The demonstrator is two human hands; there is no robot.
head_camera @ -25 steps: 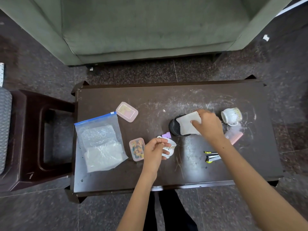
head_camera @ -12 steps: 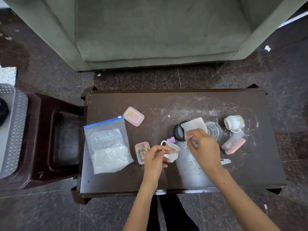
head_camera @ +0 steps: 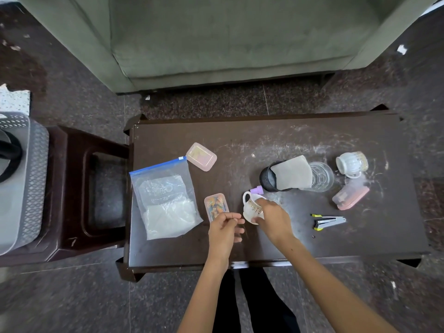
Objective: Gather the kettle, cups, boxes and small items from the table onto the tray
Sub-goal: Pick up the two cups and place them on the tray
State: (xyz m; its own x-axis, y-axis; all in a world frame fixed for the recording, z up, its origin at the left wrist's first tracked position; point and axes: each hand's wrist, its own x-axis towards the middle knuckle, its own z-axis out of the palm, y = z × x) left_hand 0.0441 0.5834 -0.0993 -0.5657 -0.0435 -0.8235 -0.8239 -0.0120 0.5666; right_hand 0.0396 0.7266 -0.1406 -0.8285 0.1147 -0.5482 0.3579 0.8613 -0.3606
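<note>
Green sofa (head_camera: 230, 39) beyond the far edge of the table (head_camera: 264, 248). Dark wooden stool (head_camera: 79, 193) against the table's left edge, with a grey perforated tray (head_camera: 28, 179) further left, holding something black, only partly in view. Zip bag (head_camera: 165, 198) with a blue seal, flat near the left edge, white contents inside. Black mesh cup (head_camera: 265, 179) around the middle of the table, with a grey cloth (head_camera: 292, 173) draped over it and onto a clear glass lid (head_camera: 322, 176) just beside it. Pink-lidded box (head_camera: 201, 156) off the bag's far corner. Second cup (head_camera: 352, 163), white, lying on its side toward the right edge. Pink case (head_camera: 349, 198) just nearer than that cup. Stapler (head_camera: 329, 222) with yellow-green tips toward the near right. Small box (head_camera: 216, 206) with colourful contents between the bag and the hands. White patterned cup (head_camera: 251, 207) near the table's centre, tilted, with right hand (head_camera: 271, 217) fingers curled round it, clamped on its body. Left hand (head_camera: 225, 227) just beside it over the near half, fingers loosely curled, thumb and forefinger tips nearly together, nothing visibly held. Small purple piece (head_camera: 255, 189) between the patterned cup and the mesh cup.
</note>
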